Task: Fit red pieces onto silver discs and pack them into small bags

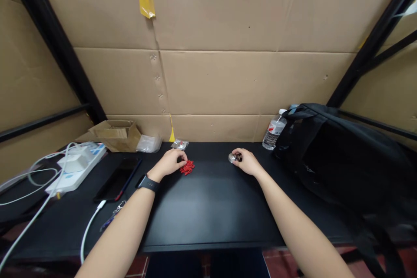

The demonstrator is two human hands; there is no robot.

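Observation:
A small tangled heap of thin red cord-like pieces [187,167] lies on the black table. My left hand [170,163] is at its left edge, thumb and forefinger curled onto it; just how much they grip is hard to see. A dark watch sits on that wrist. Across from it, my right hand [248,163] is closed around a small round, shiny metal piece [232,157], low over the tabletop. The fingers cover part of this piece, so its exact kind does not show. Behind my left hand rests a small clear plastic packet [179,144].
At left are a white power strip [73,169] with cables, a phone [119,179], a keychain [112,216], an opened cardboard box [128,139] and a plastic bag [149,143]. Right holds a water bottle [273,134] and black backpack [342,160]. A cardboard wall [211,82] stands behind.

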